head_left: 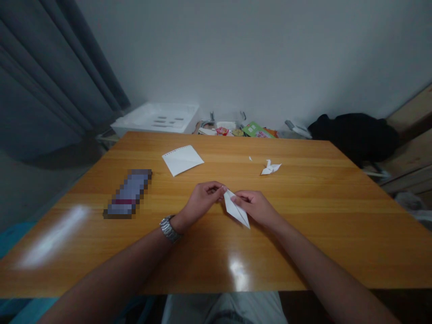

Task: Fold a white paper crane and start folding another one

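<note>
Here at the desk, the folded paper sits front and centre between 2 hands, and it's a slim kite shape, its long axis slanting from the far left tip down to a near right point. That slant is the relation that counts: the left hand pinches the far tip, thumb and fingers closed on it, while the right hand grips the right edge, thumb pressed on top, fingers curled in. Neither hand is nearer, as each touches the paper, and the near point pokes out free. Now, what's hidden? The left fingertips cover the very tip, the right fingers' undersides are out of sight, and I can't tell whether the paper rests on the wood or floats just above. Its layers are hard to read, too. Beyond lie a loose sheet, a paper bird and a tiny scrap; over left, the phone is blurred into blocks, and 2 forearms run off the bottom.
</note>
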